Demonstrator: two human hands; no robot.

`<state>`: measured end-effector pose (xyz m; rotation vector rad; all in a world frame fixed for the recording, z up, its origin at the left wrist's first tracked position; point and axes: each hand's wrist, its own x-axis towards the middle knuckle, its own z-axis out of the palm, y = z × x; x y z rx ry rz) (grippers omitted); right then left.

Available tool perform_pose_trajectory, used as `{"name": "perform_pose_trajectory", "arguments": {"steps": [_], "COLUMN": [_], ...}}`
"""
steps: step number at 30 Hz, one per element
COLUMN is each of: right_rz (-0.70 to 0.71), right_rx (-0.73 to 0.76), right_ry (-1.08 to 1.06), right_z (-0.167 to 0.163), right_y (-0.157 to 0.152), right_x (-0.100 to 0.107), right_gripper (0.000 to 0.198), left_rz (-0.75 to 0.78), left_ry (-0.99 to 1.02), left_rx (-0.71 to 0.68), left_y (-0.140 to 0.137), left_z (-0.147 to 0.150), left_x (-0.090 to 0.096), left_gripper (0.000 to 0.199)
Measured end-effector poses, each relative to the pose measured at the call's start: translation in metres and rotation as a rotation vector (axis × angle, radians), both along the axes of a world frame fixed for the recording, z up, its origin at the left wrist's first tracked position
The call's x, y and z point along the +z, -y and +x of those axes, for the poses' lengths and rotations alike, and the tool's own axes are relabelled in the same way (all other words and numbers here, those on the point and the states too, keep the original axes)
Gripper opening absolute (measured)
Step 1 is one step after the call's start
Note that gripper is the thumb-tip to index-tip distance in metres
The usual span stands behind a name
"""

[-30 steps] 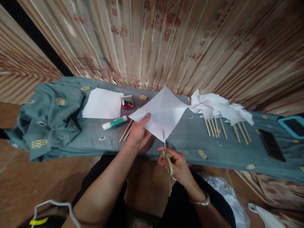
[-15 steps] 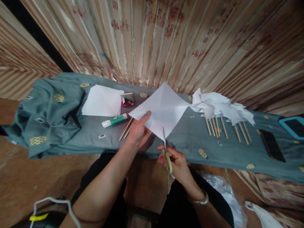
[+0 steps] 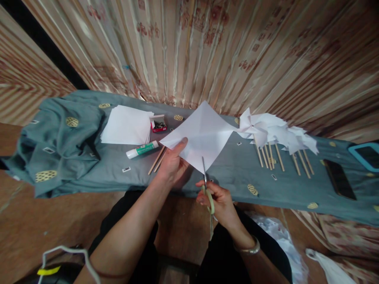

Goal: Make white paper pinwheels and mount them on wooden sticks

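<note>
My left hand pinches a white square sheet of paper near its left corner, thumb on top. The sheet is turned like a diamond and has faint crease lines. My right hand is closed round the pale green handles of a pair of scissors. Their blades sit at the sheet's near corner, pointing up along it, with one blade visible on top of the paper. Just left of my left hand lie two wooden sticks, partly covered by the sheet.
Left of the sheet are a paper stack, a glue stick and an open red box of small metal pieces. Several white pinwheels on sticks lie to the right. Beyond them are a dark phone and a blue-cased device.
The hands, paper and scissors hold almost the same place. Only a slight shift of the whole view shows.
</note>
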<state>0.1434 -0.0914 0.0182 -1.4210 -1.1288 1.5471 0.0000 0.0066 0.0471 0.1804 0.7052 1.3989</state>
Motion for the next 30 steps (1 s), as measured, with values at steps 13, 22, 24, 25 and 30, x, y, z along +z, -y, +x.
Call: {"name": "perform_pose_trajectory", "arguments": {"steps": [13, 22, 24, 25, 30], "right_rz": [0.092, 0.026, 0.044, 0.054, 0.063], "right_rx": [-0.037, -0.089, -0.088, -0.086, -0.076], "right_ry": [-0.008, -0.055, -0.048, -0.045, -0.051], "right_z": [0.003, 0.001, 0.001, 0.002, 0.004], "right_y": [-0.002, -0.002, -0.003, -0.004, -0.006], "right_x": [-0.005, -0.005, -0.004, -0.003, -0.001], "right_gripper": [0.041, 0.036, 0.039, 0.040, 0.039], "left_rz": [0.038, 0.046, 0.028, 0.017, -0.036], "left_ry": [0.007, 0.035, 0.043, 0.043, 0.033], "left_rx": [-0.067, -0.070, -0.073, -0.076, -0.078], "left_y": [0.005, 0.005, 0.006, 0.006, 0.008], "left_z": [0.007, 0.007, 0.009, 0.009, 0.013], "left_x": [-0.009, -0.008, -0.007, -0.006, -0.004], "left_gripper": [0.041, 0.031, 0.030, 0.030, 0.027]}}
